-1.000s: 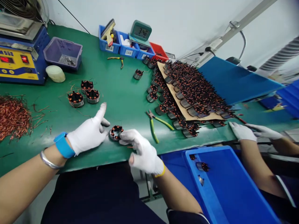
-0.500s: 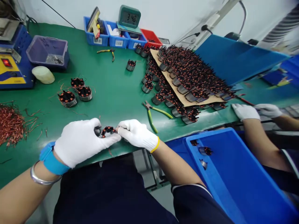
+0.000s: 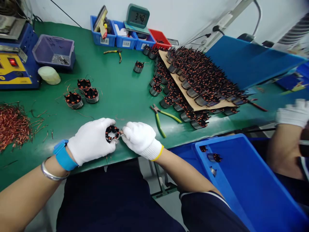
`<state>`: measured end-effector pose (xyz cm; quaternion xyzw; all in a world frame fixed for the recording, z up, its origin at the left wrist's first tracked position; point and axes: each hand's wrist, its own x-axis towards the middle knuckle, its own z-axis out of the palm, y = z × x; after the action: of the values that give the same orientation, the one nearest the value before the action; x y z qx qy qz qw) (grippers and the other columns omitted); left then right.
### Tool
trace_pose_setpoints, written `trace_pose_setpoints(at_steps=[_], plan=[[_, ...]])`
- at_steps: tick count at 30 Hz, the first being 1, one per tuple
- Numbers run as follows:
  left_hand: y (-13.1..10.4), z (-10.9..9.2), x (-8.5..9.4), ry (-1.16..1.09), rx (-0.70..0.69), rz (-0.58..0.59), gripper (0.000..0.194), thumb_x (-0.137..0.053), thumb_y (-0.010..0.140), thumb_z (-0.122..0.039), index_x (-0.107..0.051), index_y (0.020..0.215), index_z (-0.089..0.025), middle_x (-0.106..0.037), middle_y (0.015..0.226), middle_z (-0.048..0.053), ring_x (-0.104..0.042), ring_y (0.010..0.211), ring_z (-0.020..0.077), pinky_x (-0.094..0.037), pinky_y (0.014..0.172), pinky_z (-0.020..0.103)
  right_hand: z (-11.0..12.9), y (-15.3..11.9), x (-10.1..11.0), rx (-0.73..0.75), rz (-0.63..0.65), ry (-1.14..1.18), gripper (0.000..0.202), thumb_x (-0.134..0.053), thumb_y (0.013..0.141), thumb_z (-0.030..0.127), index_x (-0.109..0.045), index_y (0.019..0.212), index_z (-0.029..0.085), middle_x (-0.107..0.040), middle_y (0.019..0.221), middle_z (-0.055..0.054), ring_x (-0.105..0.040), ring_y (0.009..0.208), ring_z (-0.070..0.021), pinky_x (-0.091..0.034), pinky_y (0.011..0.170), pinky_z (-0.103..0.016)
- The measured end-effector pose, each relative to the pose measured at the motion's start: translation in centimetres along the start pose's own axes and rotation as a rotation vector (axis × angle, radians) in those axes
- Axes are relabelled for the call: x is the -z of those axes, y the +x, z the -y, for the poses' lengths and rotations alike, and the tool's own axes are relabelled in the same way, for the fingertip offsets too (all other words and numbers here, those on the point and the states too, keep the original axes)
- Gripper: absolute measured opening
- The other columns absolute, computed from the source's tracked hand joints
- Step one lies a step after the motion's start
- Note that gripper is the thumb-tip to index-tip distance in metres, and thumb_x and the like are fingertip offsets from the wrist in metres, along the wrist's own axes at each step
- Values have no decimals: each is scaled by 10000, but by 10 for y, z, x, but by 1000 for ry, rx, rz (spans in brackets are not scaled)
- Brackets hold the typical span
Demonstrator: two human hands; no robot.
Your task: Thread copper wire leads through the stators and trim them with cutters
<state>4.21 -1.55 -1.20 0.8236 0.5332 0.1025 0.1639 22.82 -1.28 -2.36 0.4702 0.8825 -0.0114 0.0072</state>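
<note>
My left hand, in a white glove, is wrapped round a black ring-shaped stator with copper windings near the front edge of the green table. My right hand, gloved too, is closed at the stator's right side, its fingertips pinched on something I cannot make out. Three stators with loose wires stand beyond my left hand. Green-handled cutters lie open to the right of my right hand.
Many stators crowd the back right, some on cardboard. Copper scraps are piled at left, below a purple bin. A blue crate sits at front right. A co-worker's gloved hand shows at far right.
The stator in my left hand has turned to show its open ring more fully. My right hand's fingers have curled in more. The co-worker's hands have moved away to the right. The view has shifted slightly.
</note>
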Motion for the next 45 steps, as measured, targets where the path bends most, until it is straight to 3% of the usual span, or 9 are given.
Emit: trace_pose_setpoints(at_steps=[8,13,17,22,31,35,40,43,45], plan=[[7,-2,-4,-28,-46,-23,319,-535,789,-512,-613,877,-216,-624,808,41,-611,751,224,-444,639,330,-9,9,5,86,-80,-24,410,-327,954,296,-528,1307,240,-644,887,-76,-537,788,-210,-328,629,-316],[8,3,-3,-33,-70,-3,336,-549,776,-446,-604,1015,-216,-650,936,58,-621,836,241,-471,707,351,-15,13,9,206,71,-6,326,-381,920,314,-636,1009,131,-642,1003,-123,-559,785,-213,-359,653,-319],[8,3,-7,-84,-121,0,279,-563,746,-349,-583,988,-210,-618,928,53,-581,844,228,-467,742,357,-14,8,11,77,99,158,269,-419,902,341,-620,924,164,-645,949,-78,-576,760,-190,-360,622,-290],[12,0,-17,-130,-175,-99,135,-542,729,-258,-544,846,-191,-568,846,46,-518,776,202,-450,712,349,-16,0,5,-60,18,392,189,-450,866,286,-609,890,187,-652,919,-47,-588,810,-171,-397,695,-265],[12,-1,-31,-214,-258,-199,94,-509,780,-225,-563,837,-174,-564,852,68,-510,780,196,-453,718,350,-19,-8,-9,-11,-149,639,190,-435,854,228,-604,783,177,-645,855,-36,-579,796,-154,-431,749,-265],[12,-1,-32,-223,-272,-205,81,-497,780,-221,-559,812,-181,-574,849,67,-511,784,196,-454,729,361,-19,-16,-2,-48,-126,735,162,-479,863,261,-613,829,177,-659,863,-36,-600,794,-149,-450,735,-267],[13,1,-32,-215,-282,-188,71,-509,774,-214,-558,821,-193,-565,855,52,-508,792,192,-450,735,355,-17,-27,11,-138,6,857,362,-510,843,207,-559,1201,197,-688,1056,-45,-642,887,-146,-482,784,-273],[13,1,-33,-217,-287,-192,58,-505,776,-202,-554,805,-192,-562,851,54,-507,794,194,-449,735,355,-12,-27,14,-165,69,773,310,-465,846,170,-660,1083,220,-706,1053,-37,-641,973,-182,-466,848,-310],[12,0,-32,-213,-276,-190,57,-499,781,-207,-551,798,-191,-562,858,59,-507,801,200,-450,740,361,-8,-25,14,-223,133,814,283,-480,827,170,-688,1014,216,-720,970,-27,-654,899,-183,-476,799,-306]])
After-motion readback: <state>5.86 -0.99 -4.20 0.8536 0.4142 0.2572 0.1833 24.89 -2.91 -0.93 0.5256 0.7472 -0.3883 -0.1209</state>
